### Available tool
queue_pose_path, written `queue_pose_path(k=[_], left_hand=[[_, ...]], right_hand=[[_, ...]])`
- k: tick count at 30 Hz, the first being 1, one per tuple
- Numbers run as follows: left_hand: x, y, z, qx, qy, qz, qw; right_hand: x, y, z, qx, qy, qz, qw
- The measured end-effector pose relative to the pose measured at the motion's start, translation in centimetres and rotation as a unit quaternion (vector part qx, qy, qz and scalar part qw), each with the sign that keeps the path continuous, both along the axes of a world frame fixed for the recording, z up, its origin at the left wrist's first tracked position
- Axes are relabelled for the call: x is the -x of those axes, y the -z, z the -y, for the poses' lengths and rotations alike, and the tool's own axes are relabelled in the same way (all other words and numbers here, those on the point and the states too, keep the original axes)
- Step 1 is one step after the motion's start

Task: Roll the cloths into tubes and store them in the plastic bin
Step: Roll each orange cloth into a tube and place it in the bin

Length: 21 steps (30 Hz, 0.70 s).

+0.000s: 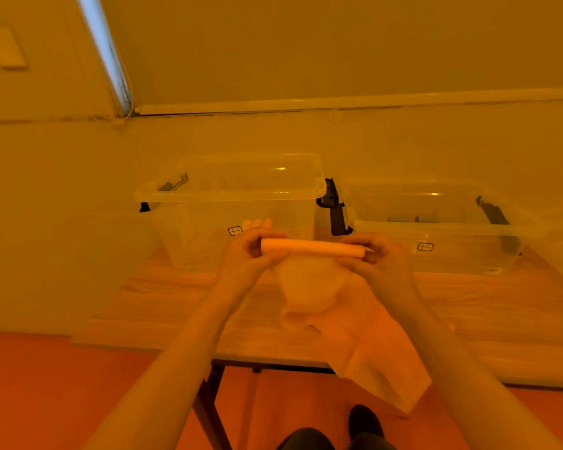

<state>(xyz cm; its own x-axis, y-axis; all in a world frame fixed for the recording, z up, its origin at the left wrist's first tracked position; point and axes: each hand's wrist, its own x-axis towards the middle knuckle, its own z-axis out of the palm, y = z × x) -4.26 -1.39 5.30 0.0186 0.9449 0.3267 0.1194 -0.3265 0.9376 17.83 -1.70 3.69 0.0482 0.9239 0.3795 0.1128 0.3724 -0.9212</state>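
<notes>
You hold the cloth (311, 277) up in the air between your two hands, above the wooden table (182, 306). Its top part is wound into a tight tube (312, 247) that runs level from one hand to the other. Your left hand (251, 254) curls round the tube's left end, fingers over the top and thumb underneath. Your right hand (376, 254) pinches the right end between its curled fingers and thumb. The unrolled rest of the cloth hangs down from the tube between your wrists, and its lower edge reaches the table.

A second cloth (371, 345) lies flat on the table beneath your right forearm, and one corner of it droops over the near edge.

Just behind your left hand stands a clear plastic bin (208, 203); another clear bin (452, 222) stands just beside it, behind your right hand.
</notes>
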Motion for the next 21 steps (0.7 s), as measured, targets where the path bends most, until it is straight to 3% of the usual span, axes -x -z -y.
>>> queue_pose_path(k=[15, 21], left_hand=[[-3.3, -9.6, 2.2, -0.055, 0.021, 0.011, 0.998], [-3.9, -11.1, 2.6, -0.064, 0.018, 0.029, 0.997]], right_hand=[[-2.7, -8.7, 2.2, -0.038, 0.008, -0.028, 0.999], [-4.0, -10.8, 2.9, 0.001, -0.048, -0.117, 0.992]])
